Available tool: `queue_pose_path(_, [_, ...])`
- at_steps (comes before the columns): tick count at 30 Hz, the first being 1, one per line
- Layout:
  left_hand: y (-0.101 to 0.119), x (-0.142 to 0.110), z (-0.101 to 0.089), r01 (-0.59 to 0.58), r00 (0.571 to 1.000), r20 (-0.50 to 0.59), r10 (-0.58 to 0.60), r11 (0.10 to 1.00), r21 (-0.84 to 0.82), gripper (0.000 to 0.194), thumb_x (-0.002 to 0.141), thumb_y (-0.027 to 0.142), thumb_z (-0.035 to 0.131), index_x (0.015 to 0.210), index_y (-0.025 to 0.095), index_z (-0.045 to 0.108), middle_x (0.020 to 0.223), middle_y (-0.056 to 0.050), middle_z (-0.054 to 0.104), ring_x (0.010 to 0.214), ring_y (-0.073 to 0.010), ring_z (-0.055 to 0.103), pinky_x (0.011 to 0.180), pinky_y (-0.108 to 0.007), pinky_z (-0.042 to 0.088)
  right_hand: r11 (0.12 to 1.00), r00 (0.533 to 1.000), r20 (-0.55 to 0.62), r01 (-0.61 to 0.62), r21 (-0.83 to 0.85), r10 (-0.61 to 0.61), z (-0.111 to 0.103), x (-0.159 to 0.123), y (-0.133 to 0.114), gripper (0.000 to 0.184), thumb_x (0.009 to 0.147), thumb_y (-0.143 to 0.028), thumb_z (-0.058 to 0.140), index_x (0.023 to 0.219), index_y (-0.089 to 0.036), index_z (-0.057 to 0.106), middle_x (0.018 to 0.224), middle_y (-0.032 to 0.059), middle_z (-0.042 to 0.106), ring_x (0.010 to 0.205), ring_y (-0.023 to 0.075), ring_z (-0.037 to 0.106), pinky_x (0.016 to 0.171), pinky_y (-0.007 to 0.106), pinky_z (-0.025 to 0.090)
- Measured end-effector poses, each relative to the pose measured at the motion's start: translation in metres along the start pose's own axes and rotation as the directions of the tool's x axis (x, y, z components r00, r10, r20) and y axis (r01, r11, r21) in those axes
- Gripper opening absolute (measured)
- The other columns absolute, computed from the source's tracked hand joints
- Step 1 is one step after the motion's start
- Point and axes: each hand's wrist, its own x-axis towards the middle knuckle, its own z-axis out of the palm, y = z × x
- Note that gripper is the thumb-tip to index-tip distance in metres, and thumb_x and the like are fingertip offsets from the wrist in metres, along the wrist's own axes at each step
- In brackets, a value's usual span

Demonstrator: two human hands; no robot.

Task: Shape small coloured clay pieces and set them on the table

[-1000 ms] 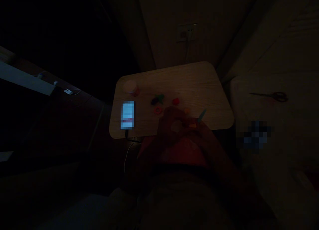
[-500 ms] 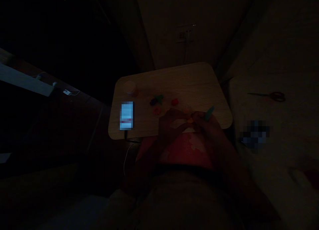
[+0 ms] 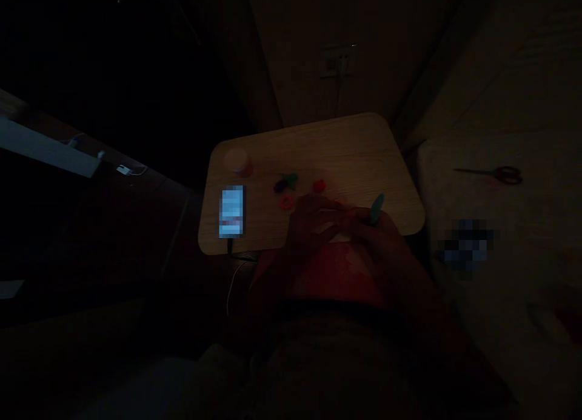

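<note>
The room is very dark. My left hand (image 3: 309,223) and my right hand (image 3: 375,235) meet over the near edge of a small wooden table (image 3: 354,147). A teal stick-like tool (image 3: 376,208) pokes up from my right hand, whose fingers are closed round it. The fingers of my left hand are curled, pinching something small that I cannot make out. On the table just beyond my hands lie a red ring (image 3: 286,202), a dark and green piece (image 3: 285,182) and a red piece (image 3: 319,185).
A lit phone (image 3: 232,211) lies at the table's left front with a cable hanging off. A pinkish round tub (image 3: 237,160) stands at the back left. Scissors (image 3: 493,173) lie on the pale bedding to the right. A wall socket (image 3: 337,60) is behind the table.
My hands have stayed together at the table's near edge with small shifts; the teal tool has tilted and moved slightly. The small orange bit seen between my fingers earlier no longer shows.
</note>
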Motion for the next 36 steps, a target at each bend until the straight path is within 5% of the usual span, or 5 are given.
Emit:
queue_pose_path(11, [0.006,0.003,-0.002,0.048,0.996,0.081,-0.043,0.997,-0.065,0.016,0.1,0.037,0.072,0.091,0.026,0.079,0.1,-0.002,0.083,0.101,-0.0215,0.074,0.099,-0.045,0.053,1.0,0.999,0.047,-0.022,-0.008,0.022,0.0,-0.005,-0.005,0.037,0.054,-0.04,0.101,0.066,-0.021,0.071,0.066,-0.0004,0.068,0.062,0.0141,0.058,0.06,0.029,0.045])
queue_pose_path(15, [0.01,-0.002,0.008,0.113,0.993,0.034,-0.109,0.982,-0.149,0.006,0.097,0.03,0.076,0.101,0.025,0.079,0.105,-0.003,0.082,0.102,-0.0212,0.074,0.098,-0.043,0.056,0.995,0.997,0.028,-0.074,0.071,0.072,-0.004,-0.002,0.003,0.036,0.057,-0.039,0.1,0.07,-0.022,0.071,0.065,-0.0014,0.065,0.06,0.0133,0.056,0.056,0.028,0.043])
queue_pose_path(19, [0.019,-0.006,0.015,0.199,0.977,-0.072,-0.203,0.978,-0.058,0.019,0.097,0.033,0.077,0.113,0.024,0.077,0.112,-0.006,0.081,0.106,-0.0223,0.075,0.098,-0.042,0.058,0.983,0.995,0.038,-0.098,0.157,0.093,-0.003,-0.001,0.006,0.031,0.062,-0.038,0.097,0.078,-0.021,0.076,0.067,-0.0023,0.064,0.055,0.0091,0.048,0.049,0.025,0.036])
queue_pose_path(27, [0.023,-0.013,0.017,0.074,0.986,-0.165,-0.038,0.973,0.22,0.024,0.099,0.028,0.071,0.123,0.024,0.072,0.121,-0.007,0.079,0.112,-0.0227,0.073,0.103,-0.044,0.055,0.936,0.993,-0.019,-0.1,0.339,0.113,0.003,-0.003,0.009,0.032,0.06,-0.038,0.098,0.075,-0.021,0.076,0.058,-0.0065,0.05,0.05,0.0067,0.034,0.044,0.023,0.029])
queue_pose_path(36, [0.026,-0.015,0.019,0.02,0.992,-0.126,0.017,0.958,0.286,0.026,0.099,0.023,0.066,0.125,0.024,0.072,0.121,-0.008,0.078,0.11,-0.0229,0.072,0.1,-0.042,0.051,0.975,0.99,-0.141,0.018,0.219,0.014,0.009,-0.01,-0.002,0.032,0.058,-0.04,0.097,0.074,-0.021,0.077,0.057,-0.0038,0.056,0.05,0.0085,0.043,0.044,0.024,0.034])
